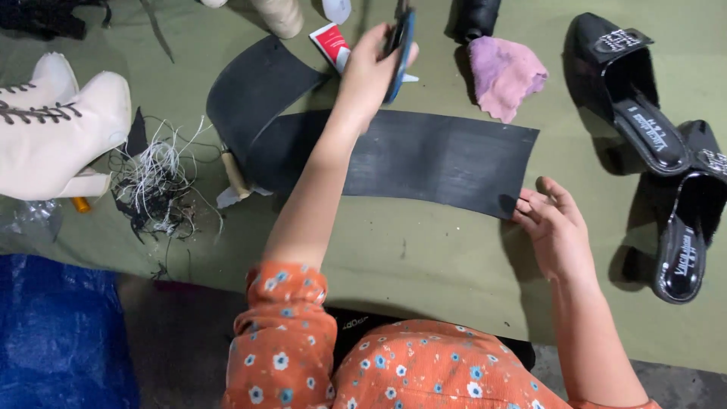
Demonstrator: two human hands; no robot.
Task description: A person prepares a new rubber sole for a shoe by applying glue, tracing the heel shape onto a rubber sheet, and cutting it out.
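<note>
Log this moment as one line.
left hand: holds scissors | right hand: on black sheet corner | sheet flat on green table

My orange ribbed sleeve (284, 333) carries small white and blue flowers. On the olive-green cloth bench (424, 250) lie a flat black rubber sheet (432, 159), a crumpled pink rag (503, 76), 2 glossy black mules (659, 144), a cream lace-up boot (57, 132) and blue-handled scissors (400, 49).
</note>
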